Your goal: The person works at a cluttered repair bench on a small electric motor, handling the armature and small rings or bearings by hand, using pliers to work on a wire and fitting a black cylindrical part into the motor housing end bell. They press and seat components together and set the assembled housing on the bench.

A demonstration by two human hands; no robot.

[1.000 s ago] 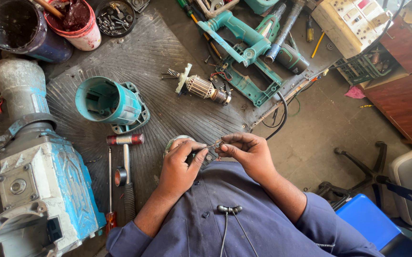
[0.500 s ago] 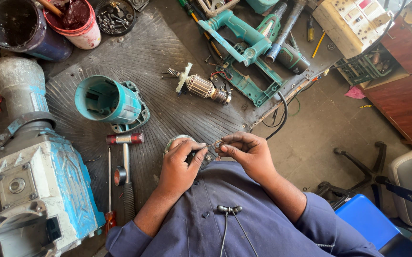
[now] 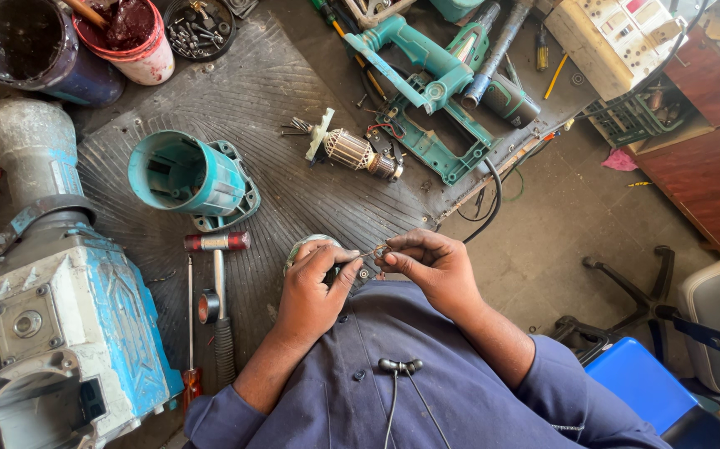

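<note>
Two hands are working at the lap edge of one ribbed mat; the left hand is gripping one round grey part, mostly hidden beneath it; the right hand is pinching one thin wire, too small to identify; one armature and one teal housing are lying well apart from them; two buckets are sitting cut off at the top.

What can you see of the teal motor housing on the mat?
The teal housing is a hollow plastic-looking cylinder lying tilted on its side, open mouth facing left and up, its dark inside showing ribs. A wider flange with corner screw lugs sits at its lower right end. It rests on the ribbed mat, just above the hammer. Neither hand touches it.
</note>
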